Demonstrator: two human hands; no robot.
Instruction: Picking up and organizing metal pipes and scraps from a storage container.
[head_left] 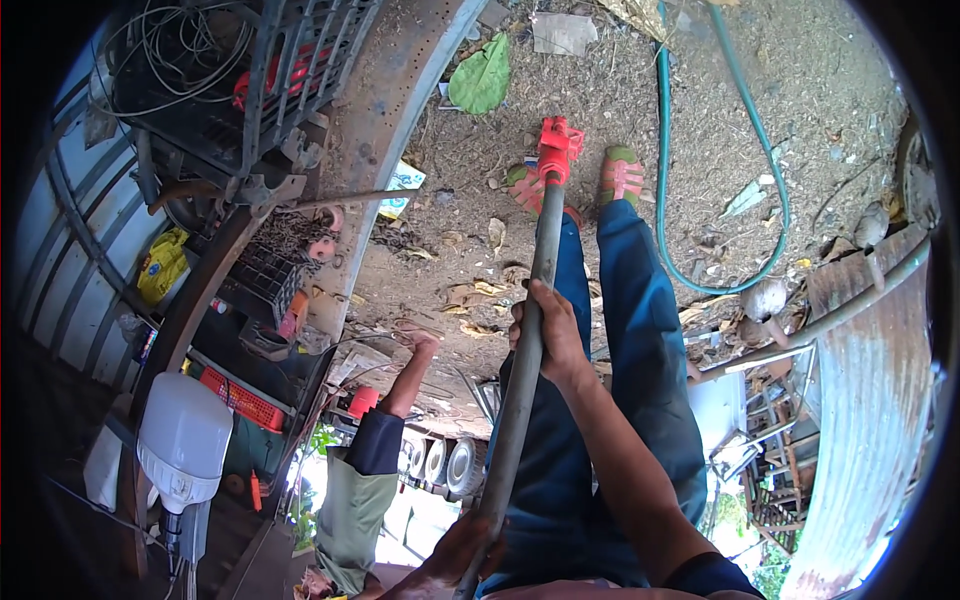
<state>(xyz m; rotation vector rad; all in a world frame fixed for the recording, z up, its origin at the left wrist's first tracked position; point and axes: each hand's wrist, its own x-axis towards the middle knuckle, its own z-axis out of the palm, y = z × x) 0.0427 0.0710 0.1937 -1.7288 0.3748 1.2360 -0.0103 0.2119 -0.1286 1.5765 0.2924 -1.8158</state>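
Observation:
A long grey metal pipe [522,385] runs from near my body out over the ground, tilted slightly right at its far end. A bright red metal head [557,150], clamp-like in shape, sits on that far end, just in front of my shoes. My right hand [560,335] is wrapped round the pipe about midway along it. Lower down, near the bottom edge, my left hand [455,555] is closed on the pipe's near part; its fingers are partly in shadow.
A green hose [783,200] loops on the littered dirt at right. Rusty corrugated sheet [860,400] leans beyond it. At left are a black crate [265,95], a red basket [241,399] and a white bulb [185,440]. Another person [355,510] is at lower left, an arm extended.

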